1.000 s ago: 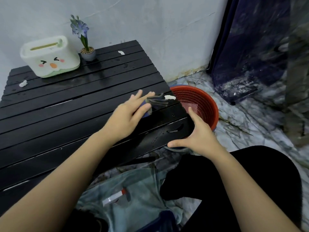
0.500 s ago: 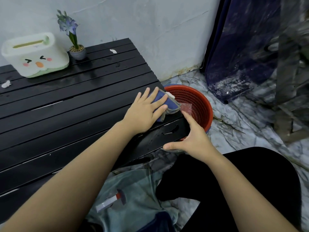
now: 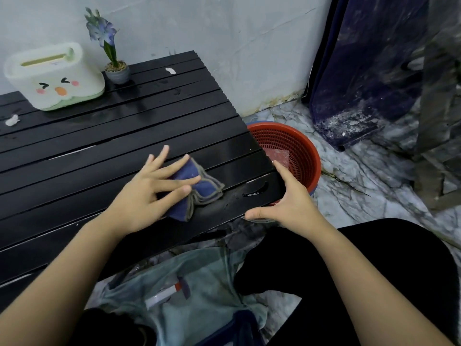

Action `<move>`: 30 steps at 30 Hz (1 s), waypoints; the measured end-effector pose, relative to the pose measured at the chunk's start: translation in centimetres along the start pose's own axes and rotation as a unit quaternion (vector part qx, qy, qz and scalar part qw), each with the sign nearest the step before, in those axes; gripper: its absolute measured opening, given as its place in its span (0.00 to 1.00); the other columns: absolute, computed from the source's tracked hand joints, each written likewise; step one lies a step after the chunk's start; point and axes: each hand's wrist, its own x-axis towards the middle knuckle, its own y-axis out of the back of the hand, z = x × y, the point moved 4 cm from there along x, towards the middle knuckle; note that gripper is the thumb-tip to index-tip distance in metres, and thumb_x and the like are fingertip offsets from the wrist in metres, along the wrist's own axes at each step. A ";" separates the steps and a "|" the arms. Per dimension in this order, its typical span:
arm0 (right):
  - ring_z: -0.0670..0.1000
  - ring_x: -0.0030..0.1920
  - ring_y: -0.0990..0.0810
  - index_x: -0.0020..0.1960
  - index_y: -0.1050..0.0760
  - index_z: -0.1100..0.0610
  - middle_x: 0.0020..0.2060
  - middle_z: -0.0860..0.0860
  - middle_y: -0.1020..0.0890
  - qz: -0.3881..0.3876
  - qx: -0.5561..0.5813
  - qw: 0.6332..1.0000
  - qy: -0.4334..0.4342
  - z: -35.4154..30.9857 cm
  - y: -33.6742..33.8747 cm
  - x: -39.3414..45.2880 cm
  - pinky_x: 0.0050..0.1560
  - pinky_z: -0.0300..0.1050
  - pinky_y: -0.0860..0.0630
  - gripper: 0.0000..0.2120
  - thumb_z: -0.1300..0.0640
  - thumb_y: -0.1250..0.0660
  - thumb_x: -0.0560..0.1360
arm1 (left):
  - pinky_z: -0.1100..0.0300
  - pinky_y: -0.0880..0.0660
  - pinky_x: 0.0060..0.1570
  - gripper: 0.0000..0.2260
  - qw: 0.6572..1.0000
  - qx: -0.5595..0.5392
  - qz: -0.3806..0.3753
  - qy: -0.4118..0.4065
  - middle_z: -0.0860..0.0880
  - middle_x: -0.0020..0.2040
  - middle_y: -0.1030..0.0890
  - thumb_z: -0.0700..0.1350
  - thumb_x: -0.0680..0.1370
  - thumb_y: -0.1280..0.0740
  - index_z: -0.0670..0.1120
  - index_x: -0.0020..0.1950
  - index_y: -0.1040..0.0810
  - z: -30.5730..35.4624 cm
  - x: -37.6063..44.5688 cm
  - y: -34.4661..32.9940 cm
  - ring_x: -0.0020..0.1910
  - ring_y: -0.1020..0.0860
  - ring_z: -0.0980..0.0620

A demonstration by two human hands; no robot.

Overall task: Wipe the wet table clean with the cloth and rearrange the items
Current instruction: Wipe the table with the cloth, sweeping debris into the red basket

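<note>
A black slatted table glistens with water near its right end. A folded blue cloth with grey trim lies there, and my left hand presses flat on it with fingers spread. My right hand grips the table's right corner, thumb along the front edge. A small puddle sits between cloth and corner. At the back stand a white tissue box with a cartoon face and a small potted blue flower. White paper scraps lie at the back and far left.
A red mesh basket sits on the marble floor just past the table's right end, with a clear wrapper inside. A dark blue curtain hangs at the right. A pale cloth with a tube on it lies by my knees.
My left hand has drawn the cloth back from the table's right edge by the basket toward me and leftward. My right hand stays on the corner.
</note>
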 end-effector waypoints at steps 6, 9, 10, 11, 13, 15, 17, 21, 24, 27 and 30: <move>0.35 0.61 0.23 0.71 0.31 0.41 0.60 0.33 0.21 0.002 0.003 1.000 0.014 -0.2 0.0 -0.1 0.62 0.38 0.27 0.51 0.49 0.13 0.53 | 0.46 0.50 0.77 0.30 0.986 0.078 0.075 0.128 0.53 0.79 0.43 0.68 0.78 0.53 0.57 0.76 0.36 2.2 -1.3 -1.7 0.80 0.51 0.50; 0.37 0.63 0.23 0.72 0.32 0.42 0.62 0.36 0.21 -0.002 0.003 1.000 0.018 -0.3 0.0 -0.1 0.63 0.41 0.26 0.51 0.49 0.13 0.53 | 0.46 0.50 0.77 0.33 0.973 0.194 0.037 0.123 0.50 0.80 0.47 0.69 0.78 0.57 0.54 0.80 0.46 3.4 0.9 -4.1 0.80 0.51 0.46; 0.37 0.62 0.23 0.71 0.31 0.42 0.61 0.36 0.20 -0.002 0.004 1.000 0.020 -0.4 0.0 -0.2 0.63 0.41 0.26 0.50 0.50 0.13 0.54 | 0.46 0.51 0.77 0.33 0.974 0.193 0.028 0.116 0.49 0.81 0.48 0.69 0.79 0.58 0.53 0.80 0.48 3.7 2.3 -4.5 0.80 0.51 0.46; 0.37 0.62 0.22 0.70 0.31 0.42 0.61 0.35 0.20 -0.003 0.005 1.000 0.020 -0.4 0.0 -0.2 0.62 0.39 0.26 0.49 0.51 0.13 0.54 | 0.47 0.51 0.77 0.34 0.976 0.189 0.019 0.104 0.48 0.81 0.48 0.68 0.79 0.59 0.51 0.80 0.49 4.2 3.8 -4.9 0.79 0.51 0.45; 0.34 0.62 0.24 0.69 0.32 0.40 0.60 0.31 0.21 -0.004 0.000 1.000 0.017 -0.4 0.1 -0.1 0.60 0.33 0.27 0.48 0.52 0.13 0.55 | 0.46 0.51 0.77 0.36 0.978 0.190 0.011 0.087 0.44 0.81 0.49 0.68 0.79 0.59 0.47 0.80 0.50 5.1 7.2 -6.1 0.79 0.51 0.44; 0.31 0.62 0.27 0.69 0.35 0.40 0.62 0.30 0.25 -0.007 0.001 1.000 0.012 -0.3 0.1 0.0 0.60 0.29 0.30 0.49 0.50 0.14 0.54 | 0.46 0.52 0.77 0.39 0.979 0.185 0.011 0.090 0.40 0.80 0.49 0.69 0.78 0.57 0.43 0.80 0.51 5.9 10.7 -7.1 0.79 0.50 0.43; 0.31 0.66 0.30 0.75 0.37 0.45 0.67 0.34 0.28 -0.011 -0.006 1.000 0.005 -0.3 0.1 0.1 0.62 0.28 0.32 0.55 0.46 0.14 0.53 | 0.46 0.52 0.77 0.41 0.979 0.181 0.013 0.091 0.39 0.80 0.48 0.69 0.78 0.55 0.40 0.79 0.51 6.7 13.3 -7.9 0.79 0.49 0.43; 0.30 0.66 0.31 0.76 0.38 0.48 0.67 0.34 0.29 -0.019 -0.006 1.000 0.000 0.0 0.2 0.2 0.63 0.28 0.33 0.57 0.44 0.15 0.53 | 0.50 0.52 0.77 0.35 0.987 0.161 -0.004 0.021 0.43 0.80 0.46 0.64 0.81 0.52 0.42 0.80 0.47 7.4 13.7 -8.1 0.79 0.48 0.46; 0.44 0.75 0.34 0.79 0.43 0.50 0.75 0.43 0.33 -0.023 -0.024 0.999 -0.005 -0.2 0.1 0.1 0.72 0.45 0.33 0.65 0.35 0.16 0.50 | 0.55 0.51 0.78 0.28 0.989 0.114 -0.030 -0.086 0.50 0.80 0.43 0.60 0.83 0.48 0.47 0.79 0.43 7.3 10.2 -7.4 0.79 0.47 0.52; 0.41 0.69 0.27 0.74 0.35 0.42 0.68 0.39 0.25 -0.022 -0.018 1.000 0.007 -0.5 0.1 0.0 0.69 0.47 0.28 0.53 0.43 0.14 0.53 | 0.56 0.50 0.78 0.25 0.986 0.080 -0.057 -0.133 0.55 0.79 0.42 0.57 0.83 0.45 0.50 0.79 0.41 6.3 6.1 -6.1 0.79 0.48 0.56; 0.39 0.63 0.22 0.70 0.31 0.40 0.62 0.37 0.20 -0.009 -0.014 1.000 0.016 -0.5 0.1 -0.1 0.66 0.46 0.26 0.48 0.51 0.13 0.55 | 0.53 0.46 0.77 0.25 0.986 0.068 -0.064 -0.138 0.55 0.79 0.41 0.56 0.83 0.42 0.50 0.78 0.39 4.7 1.1 -4.3 0.78 0.47 0.58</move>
